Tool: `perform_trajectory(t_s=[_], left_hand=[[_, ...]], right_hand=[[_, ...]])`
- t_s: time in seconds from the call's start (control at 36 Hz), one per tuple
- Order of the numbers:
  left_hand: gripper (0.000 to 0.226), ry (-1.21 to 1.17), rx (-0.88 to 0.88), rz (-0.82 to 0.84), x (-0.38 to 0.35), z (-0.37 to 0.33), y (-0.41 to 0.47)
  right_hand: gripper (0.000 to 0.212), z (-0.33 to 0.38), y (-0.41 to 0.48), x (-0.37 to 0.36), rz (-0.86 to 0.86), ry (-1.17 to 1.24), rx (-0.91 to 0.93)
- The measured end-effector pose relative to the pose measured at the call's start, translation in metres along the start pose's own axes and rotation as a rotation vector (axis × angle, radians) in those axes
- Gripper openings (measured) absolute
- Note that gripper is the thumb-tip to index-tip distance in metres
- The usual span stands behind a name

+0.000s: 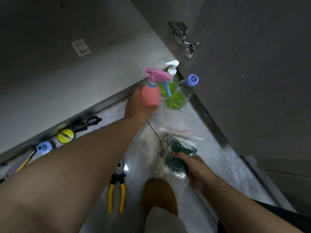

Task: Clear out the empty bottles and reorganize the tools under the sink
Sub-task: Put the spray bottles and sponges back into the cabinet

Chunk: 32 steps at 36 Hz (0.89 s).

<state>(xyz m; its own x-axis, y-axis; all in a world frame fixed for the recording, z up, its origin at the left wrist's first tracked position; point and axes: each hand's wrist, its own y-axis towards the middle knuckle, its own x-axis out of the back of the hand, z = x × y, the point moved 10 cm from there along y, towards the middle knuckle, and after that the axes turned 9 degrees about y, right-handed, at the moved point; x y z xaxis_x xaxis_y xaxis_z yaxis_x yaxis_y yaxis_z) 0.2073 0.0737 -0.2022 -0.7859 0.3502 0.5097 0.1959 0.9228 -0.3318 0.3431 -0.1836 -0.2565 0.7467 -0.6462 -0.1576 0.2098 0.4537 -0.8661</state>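
Just beside cabinet edge (117, 96), spray bottle (150, 96).

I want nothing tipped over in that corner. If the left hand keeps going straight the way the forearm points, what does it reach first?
Probably the green pump bottle, directly behind the pink spray bottle the left hand holds; depth is unclear.

A pink spray bottle (150, 96) with a pink-and-blue trigger head is held upright above the floor. Just behind it stands a pump bottle (169, 84) of green liquid with a white pump. Beside that, a clear bottle (180, 95) with a blue cap, partly filled with green liquid, leans. Yellow-handled pliers (117, 187) lie flat on the floor, jaws pointing away. A yellow tape roll (65, 136) lies near the cabinet's edge.
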Motion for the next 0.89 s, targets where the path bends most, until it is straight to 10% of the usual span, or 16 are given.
perform_trajectory(t_s=[0.31, 0.5, 0.64, 0.89], left_hand=[[0.059, 0.090, 0.278, 0.186, -0.024, 0.034, -0.037], [0.071, -0.455, 0.306, 0.661, -0.072, 0.016, -0.132], [0.090, -0.416, 0.213, 0.557, -0.067, 0.011, -0.145], [0.044, -0.657, 0.314, 0.519, -0.065, 0.021, -0.143]], right_hand=[[0.031, 0.025, -0.022, -0.029, 0.161, 0.190, 0.030], [0.045, 0.041, -0.029, -0.053, 0.286, 0.103, 0.052], [0.054, 0.050, -0.033, -0.063, 0.301, 0.024, 0.099], [0.035, 0.035, -0.020, -0.048, 0.250, 0.229, -0.006]])
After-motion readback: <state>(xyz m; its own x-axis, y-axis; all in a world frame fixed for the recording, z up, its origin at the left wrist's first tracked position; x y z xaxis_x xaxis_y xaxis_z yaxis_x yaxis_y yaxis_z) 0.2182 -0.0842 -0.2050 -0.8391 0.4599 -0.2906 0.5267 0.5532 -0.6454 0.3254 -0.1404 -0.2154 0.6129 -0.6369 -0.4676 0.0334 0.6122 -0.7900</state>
